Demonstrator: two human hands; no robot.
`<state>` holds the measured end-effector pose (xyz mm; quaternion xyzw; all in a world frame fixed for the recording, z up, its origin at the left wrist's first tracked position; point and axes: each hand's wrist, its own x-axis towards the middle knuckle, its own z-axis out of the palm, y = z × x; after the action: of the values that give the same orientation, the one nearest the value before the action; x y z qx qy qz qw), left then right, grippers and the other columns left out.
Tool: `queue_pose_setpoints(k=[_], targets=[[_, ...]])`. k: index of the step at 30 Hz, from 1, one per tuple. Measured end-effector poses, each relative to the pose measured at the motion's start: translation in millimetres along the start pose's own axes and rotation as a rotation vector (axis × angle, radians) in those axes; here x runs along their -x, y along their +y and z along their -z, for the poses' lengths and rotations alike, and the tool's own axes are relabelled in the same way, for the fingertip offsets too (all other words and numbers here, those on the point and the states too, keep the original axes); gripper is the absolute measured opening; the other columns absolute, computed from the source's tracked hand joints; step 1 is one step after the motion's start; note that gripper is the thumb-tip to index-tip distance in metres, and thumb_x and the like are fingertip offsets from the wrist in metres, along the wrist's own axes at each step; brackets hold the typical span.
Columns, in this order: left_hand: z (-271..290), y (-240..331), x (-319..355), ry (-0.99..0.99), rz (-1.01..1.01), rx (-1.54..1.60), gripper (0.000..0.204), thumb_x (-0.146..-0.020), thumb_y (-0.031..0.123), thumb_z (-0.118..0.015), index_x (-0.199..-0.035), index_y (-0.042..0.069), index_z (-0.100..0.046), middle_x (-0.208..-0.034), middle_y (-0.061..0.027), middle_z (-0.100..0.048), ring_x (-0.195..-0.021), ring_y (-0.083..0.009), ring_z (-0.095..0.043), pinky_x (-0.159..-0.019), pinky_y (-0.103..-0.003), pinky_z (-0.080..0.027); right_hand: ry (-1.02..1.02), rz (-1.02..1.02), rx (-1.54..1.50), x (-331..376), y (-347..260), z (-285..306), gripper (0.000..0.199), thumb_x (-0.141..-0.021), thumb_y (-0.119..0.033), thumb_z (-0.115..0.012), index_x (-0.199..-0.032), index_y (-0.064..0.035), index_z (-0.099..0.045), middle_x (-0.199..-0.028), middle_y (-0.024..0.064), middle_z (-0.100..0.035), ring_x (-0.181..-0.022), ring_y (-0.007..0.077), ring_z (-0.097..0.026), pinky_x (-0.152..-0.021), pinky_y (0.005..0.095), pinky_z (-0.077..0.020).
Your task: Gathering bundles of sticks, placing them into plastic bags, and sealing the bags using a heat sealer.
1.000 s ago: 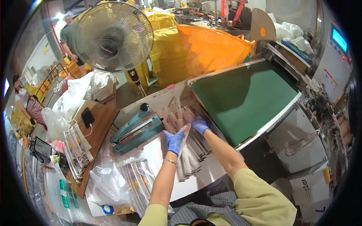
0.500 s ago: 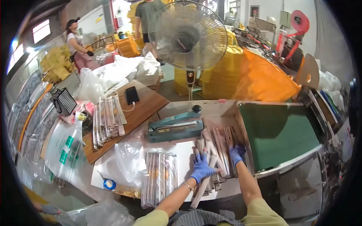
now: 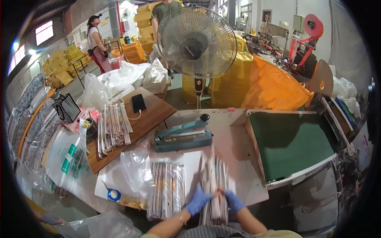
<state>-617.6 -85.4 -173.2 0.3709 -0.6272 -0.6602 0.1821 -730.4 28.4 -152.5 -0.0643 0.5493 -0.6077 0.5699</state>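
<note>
Both of your gloved hands close on one bundle of long packets (image 3: 214, 186) at the near edge of the white table (image 3: 234, 146): your left hand (image 3: 197, 200) wraps its fingers around the bundle's left side, and your right hand (image 3: 233, 201) clamps its right side near the lower end. How tightly either grips, the view does not show. The bundle lies lengthwise, pointing away from you, resting on the tabletop. Just left of it sits a clear bag of packets (image 3: 166, 189), flat and filled in a row. Farther left, loose plastic bags (image 3: 135, 168) spill over the table, with a tape roll (image 3: 114, 195) at the near corner. Beyond your hands stands a teal sealer (image 3: 183, 137). Right of it, a green belt (image 3: 289, 142) slopes away. On the wooden board (image 3: 152, 115) far left lie more packets (image 3: 113, 127) and a phone (image 3: 138, 102). A fan (image 3: 197, 41) stands past the table before orange sacks (image 3: 278, 89).
</note>
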Motion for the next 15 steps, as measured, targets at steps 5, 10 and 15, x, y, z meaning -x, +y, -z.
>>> queue_pose_setpoints(k=[5, 10, 15], targets=[[21.8, -18.3, 30.9, -0.129, 0.185, 0.316, 0.087, -0.052, 0.014, -0.084, -0.121, -0.002, -0.034, -0.112, -0.0101, -0.049, -0.104, -0.0199, -0.048, -0.086, -0.033, -0.045, 0.073, 0.024, -0.043, 35.4, 22.1, -28.8, 0.028, -0.074, -0.027, -0.064, -0.085, -0.0015, -0.061, -0.079, 0.0054, -0.060, -0.064, 0.0124, -0.056, -0.059, 0.0219, -0.0461], [54.4, 118.4, 5.1, -0.346, -0.403, 0.198, 0.103, -0.049, 0.020, -0.085, -0.130, 0.003, -0.024, -0.123, -0.0099, -0.040, -0.113, -0.0208, -0.041, -0.094, -0.034, -0.037, -0.166, 0.720, 0.210, 34.1, -85.7, -68.2, 0.070, -0.056, -0.023, -0.079, -0.113, -0.0002, -0.045, -0.098, 0.0070, -0.058, -0.088, 0.0165, -0.055, -0.078, 0.0295, -0.0449], [69.5, 121.2, -36.2, -0.428, -0.747, -0.139, 0.119, -0.046, 0.032, -0.086, -0.135, 0.005, -0.011, -0.127, -0.0118, -0.037, -0.118, -0.0231, -0.037, -0.104, -0.037, -0.022, -0.232, 1.082, 0.487, 7.3, -108.3, -55.1, 0.108, -0.050, -0.025, -0.084, -0.133, -0.0048, -0.018, -0.128, 0.0090, -0.036, -0.115, 0.0199, -0.039, -0.094, 0.0325, -0.0349]])
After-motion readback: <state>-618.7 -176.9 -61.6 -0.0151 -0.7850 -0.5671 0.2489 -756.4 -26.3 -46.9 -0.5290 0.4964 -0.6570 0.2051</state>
